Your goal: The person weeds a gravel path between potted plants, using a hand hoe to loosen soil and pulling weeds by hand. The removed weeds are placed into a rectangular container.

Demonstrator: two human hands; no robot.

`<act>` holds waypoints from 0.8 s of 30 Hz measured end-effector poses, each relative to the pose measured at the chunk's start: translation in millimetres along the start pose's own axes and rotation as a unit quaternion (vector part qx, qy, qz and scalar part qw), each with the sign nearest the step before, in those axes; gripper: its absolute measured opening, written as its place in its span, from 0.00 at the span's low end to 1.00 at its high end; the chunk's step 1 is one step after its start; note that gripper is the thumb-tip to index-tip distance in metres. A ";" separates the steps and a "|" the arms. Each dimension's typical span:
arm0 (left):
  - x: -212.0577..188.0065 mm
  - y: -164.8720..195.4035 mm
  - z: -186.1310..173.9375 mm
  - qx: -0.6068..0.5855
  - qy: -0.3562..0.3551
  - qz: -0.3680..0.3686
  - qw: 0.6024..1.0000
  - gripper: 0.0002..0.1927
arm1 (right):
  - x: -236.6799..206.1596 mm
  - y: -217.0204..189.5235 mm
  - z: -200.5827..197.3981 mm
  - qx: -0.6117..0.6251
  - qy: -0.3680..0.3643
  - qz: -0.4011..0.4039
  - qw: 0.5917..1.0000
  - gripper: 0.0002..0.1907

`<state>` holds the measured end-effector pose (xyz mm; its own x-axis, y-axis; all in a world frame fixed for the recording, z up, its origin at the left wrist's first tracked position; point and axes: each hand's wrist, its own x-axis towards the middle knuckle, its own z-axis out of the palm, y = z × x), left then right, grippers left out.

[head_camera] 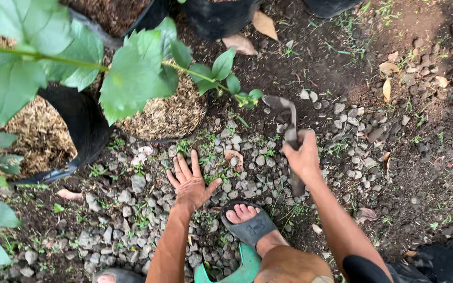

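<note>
While the left hand (189, 182) is spread flat and empty on the gravel (132, 209) among small weeds (205, 152), a curved blade (287, 120) is gripped by the right hand (302, 157); strokes are best kept shallow, away from fingers.

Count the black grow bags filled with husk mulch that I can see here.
3: a big bag at left, a smaller bag in the middle behind the leaves, and another bag at top left. More may be hidden by foliage.

Black grow bags (82, 126) with husk mulch, leafy plant (132, 73) — dry leaves (264, 23), grey sandal (252, 228).
</note>
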<state>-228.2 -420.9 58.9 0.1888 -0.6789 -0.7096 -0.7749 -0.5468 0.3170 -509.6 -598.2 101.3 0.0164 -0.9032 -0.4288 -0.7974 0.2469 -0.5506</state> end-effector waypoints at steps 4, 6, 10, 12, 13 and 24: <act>-2.7 -1.4 0.8 -0.003 0.000 0.001 1.000 0.66 | 53.7 -55.2 18.2 0.157 0.023 -0.130 0.979 0.27; -5.2 -0.7 0.2 -0.024 0.018 0.011 0.999 0.65 | 74.0 -89.5 35.2 0.064 0.060 -0.240 0.967 0.30; -9.2 0.4 -2.0 -0.045 0.053 0.021 0.997 0.64 | 18.6 -107.1 60.6 0.016 -0.113 -0.041 0.993 0.31; -10.4 -0.8 -3.1 -0.049 0.068 0.036 0.996 0.65 | -40.6 -86.2 54.7 -0.061 -0.162 -0.098 0.980 0.37; -11.2 -1.6 -3.4 -0.050 0.065 0.034 0.996 0.66 | -69.6 -71.6 47.1 -0.116 -0.195 -0.102 0.969 0.39; -44.5 -18.6 -14.4 -0.263 0.250 0.085 0.928 0.49 | -91.2 -70.8 86.9 -0.112 -0.155 -0.226 0.955 0.42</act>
<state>-213.5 -387.5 93.6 0.4491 -0.8479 -0.2817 -0.4421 -0.4849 0.7546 -402.2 -502.7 117.2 0.5405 -0.7436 -0.3937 -0.7743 -0.2565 -0.5785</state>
